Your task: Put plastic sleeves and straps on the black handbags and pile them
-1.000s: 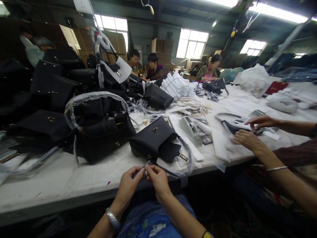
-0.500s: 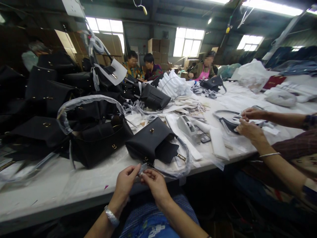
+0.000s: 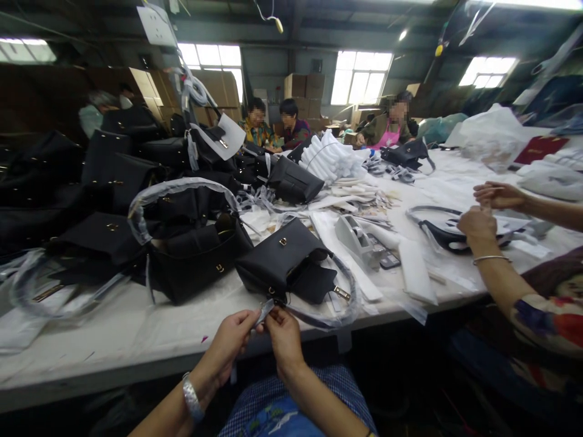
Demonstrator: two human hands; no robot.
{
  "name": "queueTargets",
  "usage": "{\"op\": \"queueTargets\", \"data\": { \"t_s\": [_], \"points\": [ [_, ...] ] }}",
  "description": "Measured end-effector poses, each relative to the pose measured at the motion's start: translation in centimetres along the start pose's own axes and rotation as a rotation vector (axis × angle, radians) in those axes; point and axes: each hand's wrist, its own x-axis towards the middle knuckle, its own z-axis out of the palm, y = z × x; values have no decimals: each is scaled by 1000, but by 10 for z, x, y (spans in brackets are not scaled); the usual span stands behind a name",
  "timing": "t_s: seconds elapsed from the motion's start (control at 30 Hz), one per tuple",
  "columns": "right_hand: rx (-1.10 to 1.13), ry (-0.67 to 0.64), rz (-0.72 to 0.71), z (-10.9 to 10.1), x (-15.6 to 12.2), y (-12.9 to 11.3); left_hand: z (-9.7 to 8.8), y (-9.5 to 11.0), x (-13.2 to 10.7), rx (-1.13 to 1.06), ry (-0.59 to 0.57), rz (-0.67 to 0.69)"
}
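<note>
My left hand (image 3: 230,341) and my right hand (image 3: 283,332) meet at the white table's near edge (image 3: 136,358), both pinched on the plastic-wrapped strap (image 3: 314,315) of a small black handbag (image 3: 285,258). The bag lies on its side just beyond my fingers, its flap open and a gold clasp showing. The strap curves out to the right of the bag and back to my fingertips. A silver bracelet sits on my left wrist.
Many black handbags (image 3: 113,182) are piled at the left. A tape dispenser (image 3: 355,240) and white foam sheets (image 3: 334,158) lie mid-table. At right, a co-worker's hands (image 3: 478,221) handle a strap. Three people sit at the far end.
My hands stay pinched on the wrapped strap, working it slightly. The co-worker's hands at right have lifted and shifted. The camera has tilted a little.
</note>
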Motion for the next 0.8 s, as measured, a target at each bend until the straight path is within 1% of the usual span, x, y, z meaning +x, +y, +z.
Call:
{"op": "queueTargets", "data": {
  "t_s": [0.17, 0.33, 0.4, 0.53, 0.6, 0.73, 0.77, 0.8],
  "points": [
    [-39, 0, -20, 4, 7, 5, -4, 3, -2, -17, 9, -15],
    [-71, 30, 0, 3, 11, 11, 0, -2, -4, -24, -13, -24],
    [-85, 34, 7, 3, 12, 9, 2, -5, -5, -43, -21, -28],
    [-112, -3, 53, -1, 8, -1, 4, -6, -9, -102, -6, -25],
    [-47, -50, 119, -5, 1, -9, 5, -5, -11, -136, 0, -22],
    [259, -274, 309, -13, -14, -24, 10, -8, -14, -187, 11, 7],
    [311, -296, 349, -14, -16, -26, 11, -10, -14, -192, 16, 13],
    [343, -285, 382, -13, -16, -27, 12, -12, -14, -191, 22, 17]
  ]
}}
